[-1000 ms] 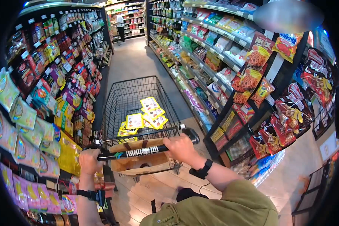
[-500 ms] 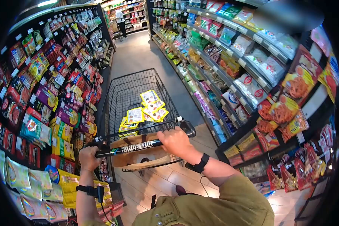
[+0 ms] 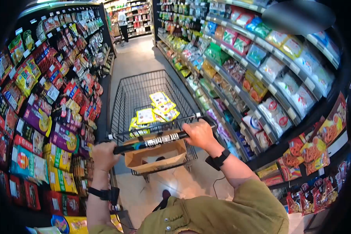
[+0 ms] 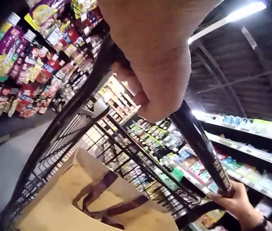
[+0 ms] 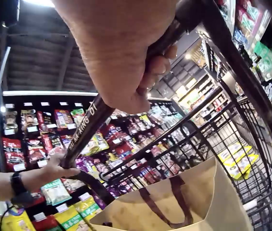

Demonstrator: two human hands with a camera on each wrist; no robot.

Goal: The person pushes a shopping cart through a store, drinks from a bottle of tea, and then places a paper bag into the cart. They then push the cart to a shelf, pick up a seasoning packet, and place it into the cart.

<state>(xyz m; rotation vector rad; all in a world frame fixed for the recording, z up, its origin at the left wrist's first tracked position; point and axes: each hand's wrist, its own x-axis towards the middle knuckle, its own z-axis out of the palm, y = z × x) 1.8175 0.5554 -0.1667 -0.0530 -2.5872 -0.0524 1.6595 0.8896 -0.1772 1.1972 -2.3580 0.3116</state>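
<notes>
Evidently partway along the aisle [image 3: 136, 56], with more of it ahead at upper centre, the cart [image 3: 143, 78] holds yellow-edged packets [image 3: 146, 116] mid-frame—left hand [image 3: 104, 156] and right hand [image 3: 199, 133] both gripping its handlebar [image 3: 156, 141], fingers curled round, below.

Bright aisle; head view fisheye-warped, corners black, smudge at one o'clock; left wrist view: glaring tube light [image 4: 228, 20], one o'clock.

Packed shelves [image 3: 261, 74] line the right of a grey aisle floor [image 3: 134, 54]; hanging packets [image 3: 52, 89] crowd the left. A lit strip lamp [image 4: 234, 17] crosses the dark ceiling [image 4: 251, 62].
</notes>
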